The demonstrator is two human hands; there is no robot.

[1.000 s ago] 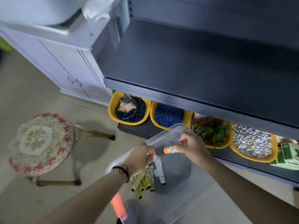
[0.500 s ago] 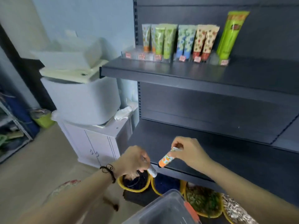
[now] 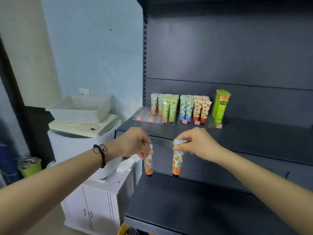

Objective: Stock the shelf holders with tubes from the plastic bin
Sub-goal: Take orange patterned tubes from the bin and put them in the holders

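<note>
Orange-print tubes, one per hand, that's the state of play. The left hand [image 3: 135, 143] pinches the crimped end of the left tube [image 3: 148, 164], and the right hand [image 3: 198, 143] pinches the crimped end of the right tube [image 3: 177, 161]. Both tubes hang cap-down. The hands are apart from each other, each clamped on its own tube, and both sit below and in front of the clear holders [image 3: 144, 117], not touching them yet.

In the holders there are already two orange tubes [image 3: 156, 105] at the left end. Going right from there you get green tubes [image 3: 170, 107], blue tubes [image 3: 186, 107] and red tubes [image 3: 202, 110], with a tall green tube [image 3: 221, 106] just past the right end. The front slots at the left end of the holders look empty to me, so I'd guess that's where these two go.

So it's partly stocked, with two more on the way. How many are left I can't say, since the plastic bin isn't in view.

Off to the left of the holders, past the shelf [image 3: 254, 133] edge, there are stacked white trays [image 3: 81, 109] and, lower down, a white cabinet [image 3: 101, 200].
</note>
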